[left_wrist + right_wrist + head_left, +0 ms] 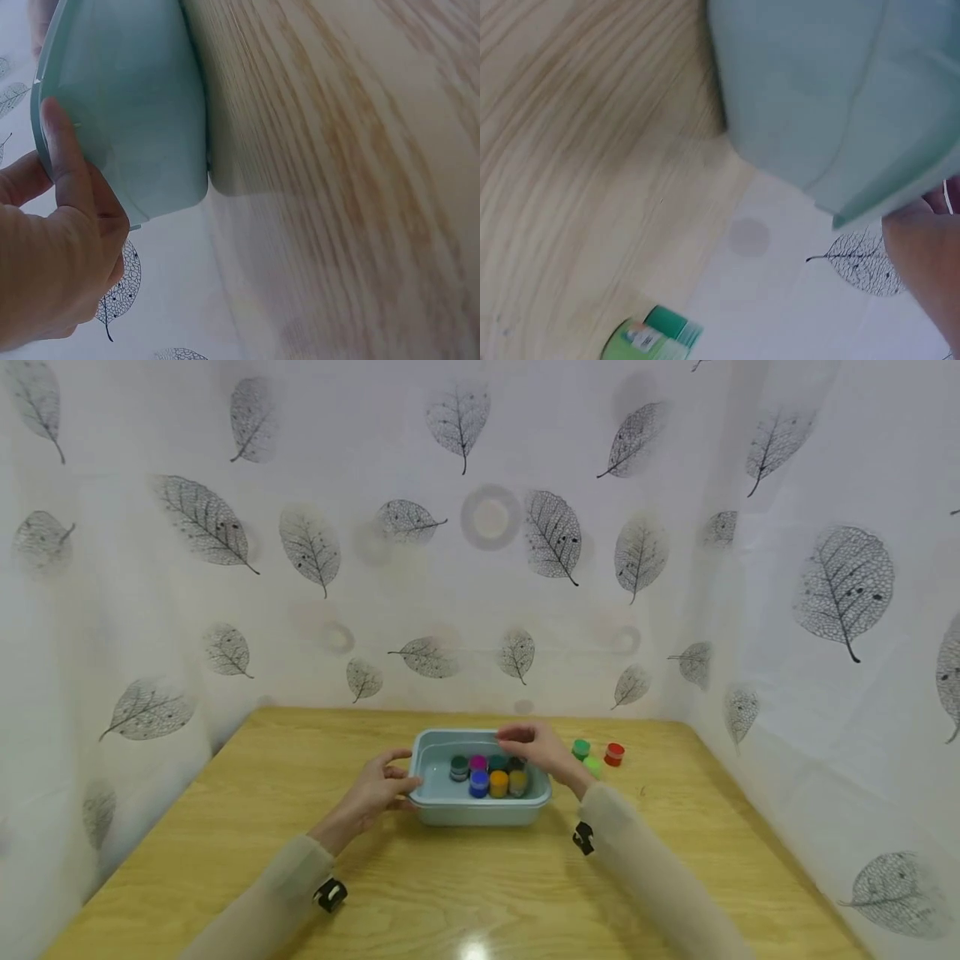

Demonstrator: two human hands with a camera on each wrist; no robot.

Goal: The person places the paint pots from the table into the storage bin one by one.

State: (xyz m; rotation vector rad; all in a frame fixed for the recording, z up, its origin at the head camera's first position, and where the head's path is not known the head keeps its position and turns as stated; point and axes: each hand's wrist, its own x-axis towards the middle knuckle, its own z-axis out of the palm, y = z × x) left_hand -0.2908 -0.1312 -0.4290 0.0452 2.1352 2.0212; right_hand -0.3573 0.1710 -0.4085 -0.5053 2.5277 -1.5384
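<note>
Seven little pots in the tub [480, 814], three out on the table [300, 793]

The left hand [375, 789] is holding the left end of the tub, pinching its rim. The right hand [536, 747] bends over the back right side of the tub, with its fingertips close together by the back rim. I can't tell if it has a pot in it or just touches the edge.

The tub sits flat on the wood, with the pots bunched up inside. At the back I see a dark green pot [459, 767], a pink pot [477, 763], a teal pot [497, 763] and a very dark pot [516, 763]. In front are a blue pot [478, 785], an orange pot [498, 784] and a yellow pot [517, 783]. One more could hide under the right hand.

Just past the right wrist, a green pot [581, 748] and a light green pot [592, 766] stand near each other. A red pot [615, 754] is a bit farther right.

So the job looks more than half done to me. Seven pots are in, and those three seem to be what's left. Behind it all hangs a leafy sheet [480, 610].
</note>
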